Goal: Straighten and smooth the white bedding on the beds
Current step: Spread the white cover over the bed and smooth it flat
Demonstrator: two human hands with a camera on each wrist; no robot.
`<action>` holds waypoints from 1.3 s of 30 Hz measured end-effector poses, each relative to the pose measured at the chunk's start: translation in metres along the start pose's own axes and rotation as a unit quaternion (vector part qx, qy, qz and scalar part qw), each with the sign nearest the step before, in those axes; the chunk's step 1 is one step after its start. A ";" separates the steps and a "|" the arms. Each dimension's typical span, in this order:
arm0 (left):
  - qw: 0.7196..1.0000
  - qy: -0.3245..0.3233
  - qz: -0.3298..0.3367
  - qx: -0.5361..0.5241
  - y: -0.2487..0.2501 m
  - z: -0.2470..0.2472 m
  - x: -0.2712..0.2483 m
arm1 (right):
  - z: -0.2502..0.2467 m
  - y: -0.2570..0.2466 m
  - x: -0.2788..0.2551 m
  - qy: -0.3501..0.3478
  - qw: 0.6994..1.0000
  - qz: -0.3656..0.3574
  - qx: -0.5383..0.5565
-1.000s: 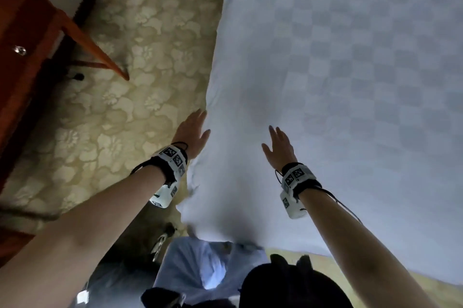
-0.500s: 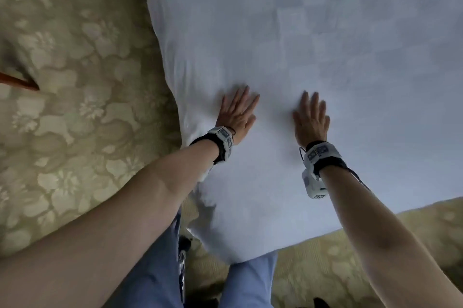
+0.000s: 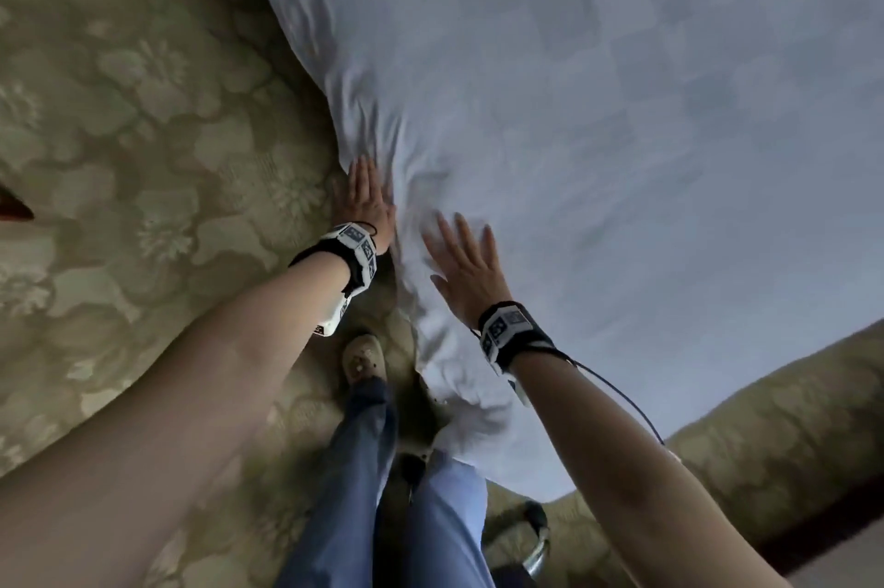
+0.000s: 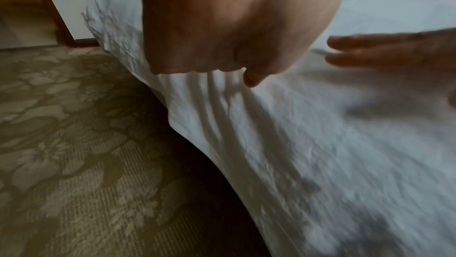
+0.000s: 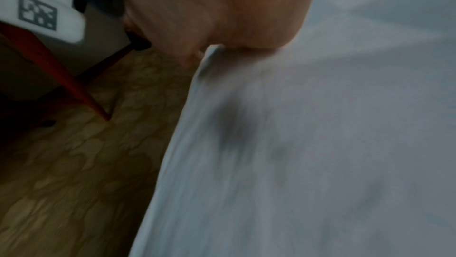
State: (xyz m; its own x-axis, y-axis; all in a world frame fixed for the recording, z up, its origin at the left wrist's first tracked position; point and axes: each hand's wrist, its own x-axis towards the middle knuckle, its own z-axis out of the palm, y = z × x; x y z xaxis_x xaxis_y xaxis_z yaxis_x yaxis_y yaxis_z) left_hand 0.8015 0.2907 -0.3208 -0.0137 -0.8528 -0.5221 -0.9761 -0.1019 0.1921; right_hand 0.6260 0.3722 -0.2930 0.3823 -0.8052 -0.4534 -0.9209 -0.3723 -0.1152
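The white bedding (image 3: 622,133) covers the bed on the right, creased at its near left edge. The left hand (image 3: 366,200) presses flat there, fingers straight; the right hand (image 3: 466,267) lies just beside it, fingers spread.

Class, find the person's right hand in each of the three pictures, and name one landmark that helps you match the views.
Head view: the right hand lies centre frame, fingers spread flat on the white bedding.
Left wrist view: it enters at the right edge, blurred.
Right wrist view: only the hand's underside shows, top centre.
Shared landmark: the bedding's edge against the floral carpet.
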 end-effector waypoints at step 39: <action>0.938 0.082 0.307 0.139 -0.097 -0.200 0.286 | -0.115 -0.066 0.275 0.013 0.984 0.174 0.023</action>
State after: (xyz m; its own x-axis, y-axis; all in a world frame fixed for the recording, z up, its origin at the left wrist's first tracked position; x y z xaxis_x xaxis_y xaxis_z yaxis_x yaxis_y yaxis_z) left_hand 0.9356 -0.0457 -0.3226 -0.5800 -0.7771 -0.2443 -0.8146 0.5516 0.1792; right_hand 0.8004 0.1225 -0.3080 0.0441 -0.8919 -0.4500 -0.9987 -0.0508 0.0028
